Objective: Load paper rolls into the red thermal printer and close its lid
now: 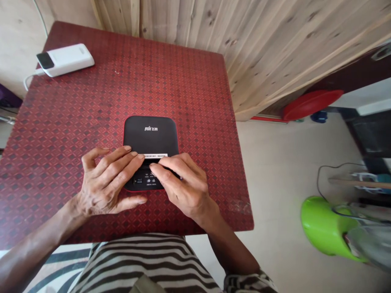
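**Your Two Hands Are on the Black Box**

The black box [151, 136] lies flat in the middle of the red table [122, 93], a bit closer to your side. It has round corners and a thin red edge. Its long side runs from you toward the wooden wall [269, 40], almost straight, with just a tiny tilt. The maker's name is at the far end and reads the right way up for you. Small buttons [146, 179] are at the near end. A white paper strip [155, 156] goes across the box from side to side, and its print is too small to read.

Your left hand [106, 183] is at the left of the box. Its fingers reach to the right, and their tips [134, 154] touch the strip. This hand is open and does not wrap around the box. Its thumb [131, 200] lies low, on the table, just by the near edge of the box.

Your right hand [183, 187] lies over the right part of the box, with its fingers pointing left, close to your left fingertips. It is not clenched. You cannot tell if it pinches the strip or only rests there.

A white power bank [65, 60] lies at the upper left of the table, with a white cord [29, 79] going off its edge. A red plastic thing [311, 105] is on the floor at the right, by the wall, and a green plastic thing [324, 228] is at the lower right. Your striped shirt [146, 264] shows at the bottom.
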The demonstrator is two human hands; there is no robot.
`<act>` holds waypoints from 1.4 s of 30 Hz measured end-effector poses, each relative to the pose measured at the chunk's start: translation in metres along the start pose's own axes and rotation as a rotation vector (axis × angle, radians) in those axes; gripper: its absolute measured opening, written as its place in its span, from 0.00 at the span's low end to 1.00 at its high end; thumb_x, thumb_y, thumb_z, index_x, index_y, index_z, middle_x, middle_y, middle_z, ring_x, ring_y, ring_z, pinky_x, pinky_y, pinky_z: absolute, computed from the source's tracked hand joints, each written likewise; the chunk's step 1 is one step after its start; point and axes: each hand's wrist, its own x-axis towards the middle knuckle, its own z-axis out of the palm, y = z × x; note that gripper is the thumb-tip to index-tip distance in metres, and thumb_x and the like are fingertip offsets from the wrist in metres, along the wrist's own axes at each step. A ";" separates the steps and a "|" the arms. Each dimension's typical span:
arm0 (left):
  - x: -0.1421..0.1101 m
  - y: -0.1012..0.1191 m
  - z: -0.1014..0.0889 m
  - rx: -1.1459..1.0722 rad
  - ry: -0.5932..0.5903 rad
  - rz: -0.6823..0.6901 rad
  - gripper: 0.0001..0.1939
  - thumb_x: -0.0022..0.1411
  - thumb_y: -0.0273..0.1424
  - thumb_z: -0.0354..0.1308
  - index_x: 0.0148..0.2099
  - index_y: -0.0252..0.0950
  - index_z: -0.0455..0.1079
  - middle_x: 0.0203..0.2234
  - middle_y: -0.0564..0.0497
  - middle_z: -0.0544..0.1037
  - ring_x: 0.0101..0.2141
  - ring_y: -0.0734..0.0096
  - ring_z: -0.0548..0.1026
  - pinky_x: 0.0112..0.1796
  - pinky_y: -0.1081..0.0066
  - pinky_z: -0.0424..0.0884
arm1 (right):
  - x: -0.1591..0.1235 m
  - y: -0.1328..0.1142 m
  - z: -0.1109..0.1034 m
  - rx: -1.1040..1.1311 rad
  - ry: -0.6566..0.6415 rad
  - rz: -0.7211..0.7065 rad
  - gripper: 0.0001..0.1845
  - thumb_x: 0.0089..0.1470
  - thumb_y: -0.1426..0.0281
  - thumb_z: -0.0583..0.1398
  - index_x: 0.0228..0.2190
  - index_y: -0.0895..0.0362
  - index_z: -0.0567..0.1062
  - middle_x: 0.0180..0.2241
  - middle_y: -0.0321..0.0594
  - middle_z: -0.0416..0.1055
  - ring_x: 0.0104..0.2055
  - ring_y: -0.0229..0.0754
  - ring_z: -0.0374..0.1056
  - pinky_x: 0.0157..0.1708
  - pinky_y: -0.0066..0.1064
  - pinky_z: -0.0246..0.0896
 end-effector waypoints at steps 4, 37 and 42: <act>-0.002 0.000 0.002 0.001 -0.006 0.015 0.47 0.65 0.61 0.59 0.70 0.30 0.64 0.47 0.38 0.83 0.50 0.47 0.81 0.52 0.52 0.66 | -0.001 -0.001 -0.009 0.079 0.011 0.055 0.13 0.65 0.75 0.64 0.50 0.52 0.79 0.42 0.42 0.81 0.41 0.44 0.75 0.43 0.39 0.74; -0.047 0.017 -0.004 0.069 0.045 -0.192 0.31 0.58 0.38 0.74 0.60 0.49 0.68 0.43 0.54 0.84 0.44 0.61 0.80 0.52 0.56 0.67 | -0.052 0.102 0.012 0.081 0.018 0.619 0.10 0.68 0.65 0.60 0.39 0.53 0.81 0.36 0.40 0.79 0.35 0.43 0.73 0.38 0.37 0.69; -0.045 0.016 -0.004 0.106 0.039 -0.120 0.31 0.54 0.37 0.77 0.58 0.48 0.69 0.43 0.52 0.83 0.46 0.60 0.79 0.53 0.56 0.66 | -0.053 0.102 0.013 0.090 0.018 0.625 0.09 0.67 0.66 0.60 0.39 0.53 0.81 0.35 0.40 0.79 0.33 0.43 0.72 0.36 0.37 0.68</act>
